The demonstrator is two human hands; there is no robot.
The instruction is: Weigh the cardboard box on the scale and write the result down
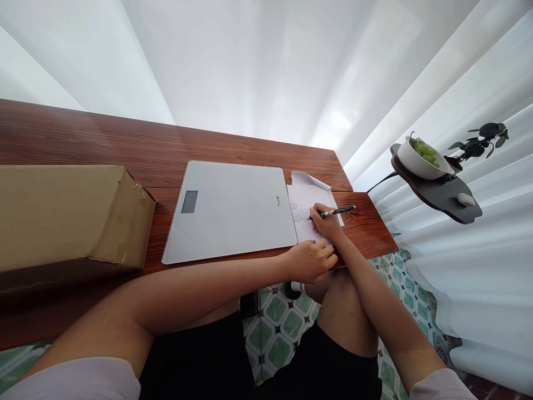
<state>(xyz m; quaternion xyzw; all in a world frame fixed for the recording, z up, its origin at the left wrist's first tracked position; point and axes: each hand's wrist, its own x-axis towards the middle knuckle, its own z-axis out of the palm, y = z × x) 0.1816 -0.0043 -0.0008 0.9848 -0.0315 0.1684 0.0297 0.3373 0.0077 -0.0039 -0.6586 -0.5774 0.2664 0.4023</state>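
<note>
The paper looks thin and matt to me, and the pen over it glints smooth and glossy. Grained wood with a soft sheen makes up the tabletop, bearing a smooth, glassy-looking slab and a dull cardboard box. Sheer cloth curtains hang behind.

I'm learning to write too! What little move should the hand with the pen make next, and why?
Perhaps the right hand should write another small mark: it holds the pen tip-down at the paper, by the small lines of writing, and blank paper shows below them.
</note>
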